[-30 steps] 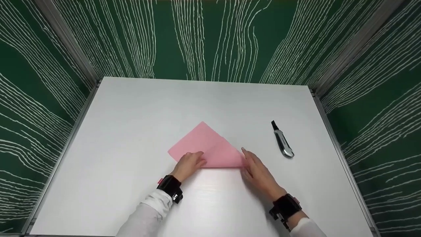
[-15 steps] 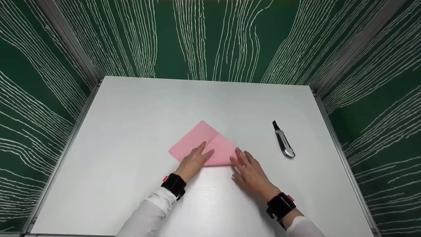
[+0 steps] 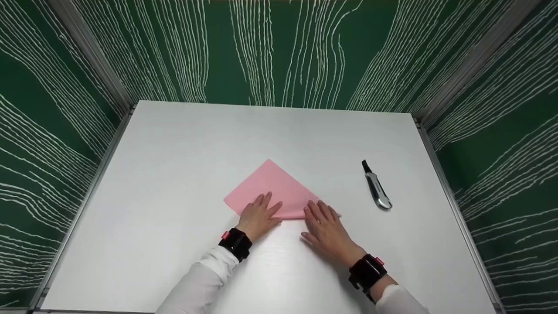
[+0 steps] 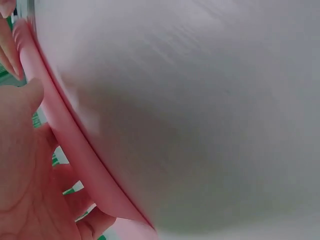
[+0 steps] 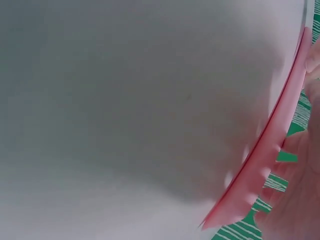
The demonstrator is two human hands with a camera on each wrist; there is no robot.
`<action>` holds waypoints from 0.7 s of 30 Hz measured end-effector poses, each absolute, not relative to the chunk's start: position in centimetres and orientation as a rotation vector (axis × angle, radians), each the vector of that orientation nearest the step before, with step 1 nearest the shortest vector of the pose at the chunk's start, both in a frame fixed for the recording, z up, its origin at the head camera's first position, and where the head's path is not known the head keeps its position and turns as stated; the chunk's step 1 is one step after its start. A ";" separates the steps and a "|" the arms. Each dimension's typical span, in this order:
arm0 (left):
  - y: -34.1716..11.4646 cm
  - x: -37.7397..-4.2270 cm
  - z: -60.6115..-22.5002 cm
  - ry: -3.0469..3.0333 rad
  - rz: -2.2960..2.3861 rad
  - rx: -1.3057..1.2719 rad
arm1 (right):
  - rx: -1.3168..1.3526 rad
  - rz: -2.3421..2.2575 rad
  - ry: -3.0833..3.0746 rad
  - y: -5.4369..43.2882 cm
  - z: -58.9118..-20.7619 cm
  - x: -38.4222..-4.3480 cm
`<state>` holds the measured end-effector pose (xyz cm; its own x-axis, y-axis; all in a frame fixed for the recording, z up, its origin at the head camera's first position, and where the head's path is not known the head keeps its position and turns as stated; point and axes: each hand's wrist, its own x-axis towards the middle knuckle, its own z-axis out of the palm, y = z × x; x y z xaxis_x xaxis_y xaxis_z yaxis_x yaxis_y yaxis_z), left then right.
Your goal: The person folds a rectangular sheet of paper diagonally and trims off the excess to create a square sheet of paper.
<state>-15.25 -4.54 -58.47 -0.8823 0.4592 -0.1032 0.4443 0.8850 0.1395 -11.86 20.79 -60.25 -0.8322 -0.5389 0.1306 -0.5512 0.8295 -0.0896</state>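
A pink sheet of paper (image 3: 272, 181) lies folded on the white table, one corner pointing away from me and its folded edge towards me. My left hand (image 3: 257, 216) rests on the near left part, fingers spread and fairly straight. On the near right part, my right hand (image 3: 328, 233) presses with extended fingers and covers most of that corner. The left wrist view shows the rounded fold of the paper (image 4: 82, 150) running alongside the left thumb. From the right wrist, the folded paper edge (image 5: 260, 160) appears beneath the right fingers.
A grey and black utility knife (image 3: 376, 187) lies to the right of the paper. Green walls (image 3: 370, 26) with white wavy lines and metal corner posts enclose the white table (image 3: 183, 139) at the back and sides.
The right hand has moved left and onto the paper from its right corner. The left hand has shifted slightly right, its fingers spreading. The raised fold on the right now lies flatter.
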 end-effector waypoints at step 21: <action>-4.2 -17.4 -59.5 2.916 0.137 0.695 | 0.863 0.312 -3.009 19.4 -60.7 -13.5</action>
